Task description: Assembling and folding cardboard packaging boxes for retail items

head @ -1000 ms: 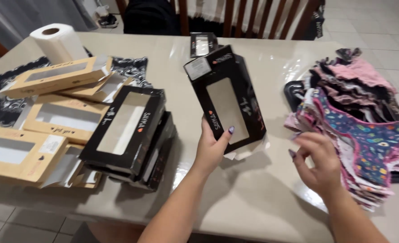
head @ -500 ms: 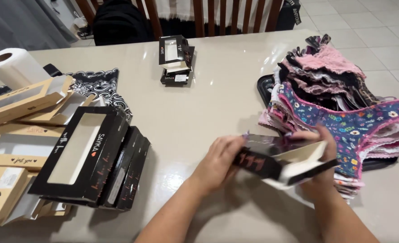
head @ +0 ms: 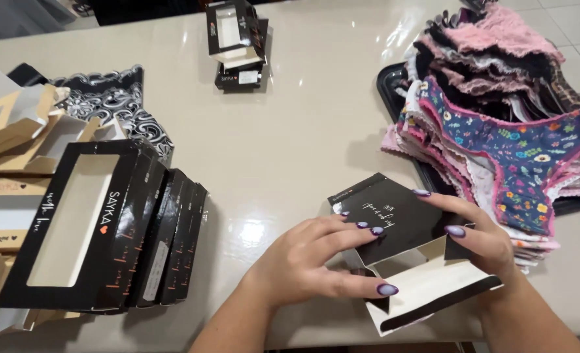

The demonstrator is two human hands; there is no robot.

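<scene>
A black cardboard box (head: 401, 225) with a white inside lies low over the table's front edge, its end flaps open toward me. My left hand (head: 309, 258) grips its left side, fingers spread over the top panel and thumb along the lower flap. My right hand (head: 483, 238) holds the right side, fingers curled over the top edge. Just right of the box is a stack of folded patterned underwear (head: 499, 144), the top piece blue with flowers and pink trim, resting on a black tray (head: 394, 85).
A row of flattened black window boxes (head: 100, 225) leans at the left. Tan window boxes (head: 15, 140) pile up at the far left beside a black-and-white lace piece (head: 117, 108). Two small black boxes (head: 238, 42) sit at the table's far side.
The box went from upright in my left hand alone to lying low between both hands, flaps opened. My right hand left the underwear stack. The view tilted down toward the table.
</scene>
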